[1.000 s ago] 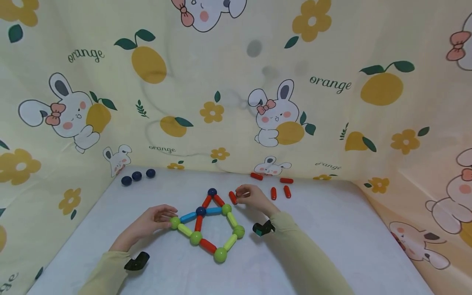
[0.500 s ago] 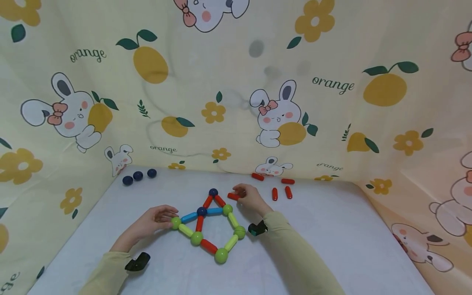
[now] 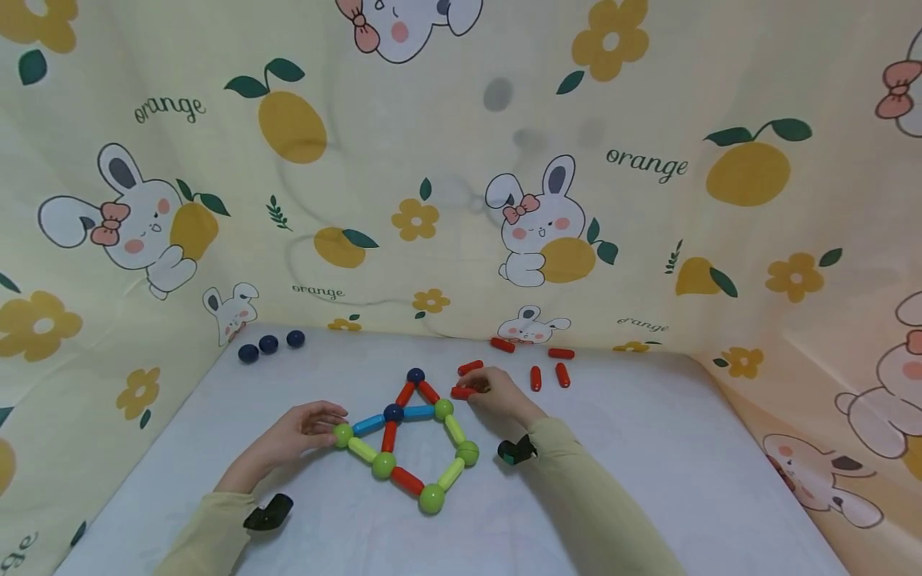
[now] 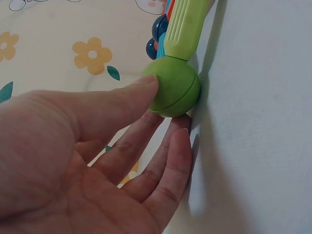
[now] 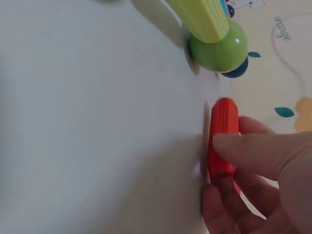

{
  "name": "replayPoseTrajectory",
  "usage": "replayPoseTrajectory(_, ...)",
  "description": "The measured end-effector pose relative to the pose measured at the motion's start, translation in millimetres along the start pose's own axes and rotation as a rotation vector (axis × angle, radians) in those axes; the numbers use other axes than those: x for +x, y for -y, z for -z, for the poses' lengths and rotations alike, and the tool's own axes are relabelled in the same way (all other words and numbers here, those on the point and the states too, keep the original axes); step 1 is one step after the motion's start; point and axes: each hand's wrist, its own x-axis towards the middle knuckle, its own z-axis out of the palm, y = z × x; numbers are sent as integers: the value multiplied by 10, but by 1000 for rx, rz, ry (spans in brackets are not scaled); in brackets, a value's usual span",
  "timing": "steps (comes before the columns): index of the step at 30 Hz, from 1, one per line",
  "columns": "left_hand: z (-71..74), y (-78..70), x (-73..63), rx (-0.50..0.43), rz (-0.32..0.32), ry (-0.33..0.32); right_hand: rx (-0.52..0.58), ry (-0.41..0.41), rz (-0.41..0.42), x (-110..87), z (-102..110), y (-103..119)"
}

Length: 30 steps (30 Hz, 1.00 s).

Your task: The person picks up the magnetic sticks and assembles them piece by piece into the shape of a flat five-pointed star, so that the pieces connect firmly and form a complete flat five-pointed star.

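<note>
My left hand (image 3: 302, 432) pinches the green ball (image 4: 175, 87) at the left corner of a shape made of magnetic sticks and balls. Green, red and light blue sticks join green and dark blue balls there; a dark blue ball (image 3: 415, 375) forms its far tip. To the right of the shape, my right hand (image 3: 497, 394) pinches a red magnetic stick (image 5: 224, 122) between thumb and fingers. That stick is apart from the nearest green ball (image 3: 443, 410). Just behind the right hand lies another red stick (image 3: 471, 367).
Several loose red sticks (image 3: 563, 374) lie at the back right of the white table (image 3: 612, 448). Three dark blue balls (image 3: 269, 344) sit at the back left. A patterned cloth (image 3: 446, 264) rises behind and along the sides.
The right hand has turned its red stick and drawn back slightly toward me. A second red stick now shows lying behind the hand. My left hand stays on the green ball.
</note>
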Motion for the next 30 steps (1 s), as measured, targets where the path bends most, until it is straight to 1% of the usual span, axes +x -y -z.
replayPoseTrajectory(2,-1,0,-10,-3,9,-5,8,26,34,-40,25,-9)
replayPoseTrajectory(6,12,-7,-17,2,22,-17,37,72,75,-126,62,7)
replayPoseTrajectory(12,3,-18,-22,-4,31,-23,55,106,102,-188,64,28)
replayPoseTrajectory(15,-7,-11,-19,-4,30,-17,52,105,106,-204,54,33)
replayPoseTrajectory(22,-18,0,5,-4,45,-29,50,102,89,-229,55,11)
replayPoseTrajectory(26,-17,2,2,0,34,-22,51,114,93,-220,91,0)
replayPoseTrajectory(28,-20,1,0,-1,37,-23,67,95,88,-206,121,-6)
replayPoseTrajectory(30,-23,1,-2,1,43,-28,82,59,77,-181,154,-17)
